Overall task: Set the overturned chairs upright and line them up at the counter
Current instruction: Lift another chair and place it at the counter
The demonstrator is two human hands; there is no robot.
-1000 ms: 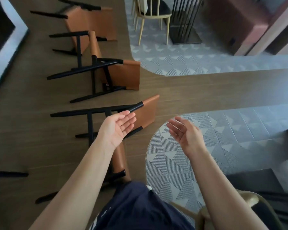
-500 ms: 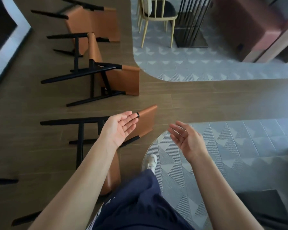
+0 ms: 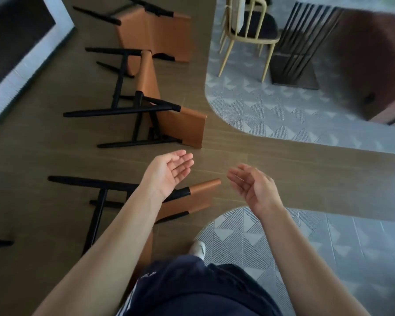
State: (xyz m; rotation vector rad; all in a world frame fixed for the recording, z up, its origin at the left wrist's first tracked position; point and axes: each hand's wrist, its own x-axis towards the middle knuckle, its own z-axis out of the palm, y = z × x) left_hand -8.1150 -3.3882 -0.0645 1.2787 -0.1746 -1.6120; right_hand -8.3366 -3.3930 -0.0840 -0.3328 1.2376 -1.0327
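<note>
Three orange chairs with black legs lie overturned on the wooden floor. The nearest chair (image 3: 198,197) lies under my left forearm, its legs pointing left. The middle chair (image 3: 183,126) and the far chair (image 3: 155,35) lie beyond it. My left hand (image 3: 169,172) hovers palm up above the nearest chair's backrest, fingers relaxed, holding nothing. My right hand (image 3: 253,185) hangs to the right of that backrest, palm facing left, fingers loosely bent and empty. The counter (image 3: 14,62) runs along the upper left edge.
A pale wooden chair (image 3: 249,33) stands upright at the top on grey patterned tiles, beside a black slatted table base (image 3: 294,53). A reddish-brown piece of furniture (image 3: 374,65) fills the top right. My foot (image 3: 197,247) steps onto a rounded tiled patch.
I have stepped forward, so the chairs have slid down and nearer in view. Both hands have stayed empty and have passed from over the nearest chair's seat to beyond its backrest.
</note>
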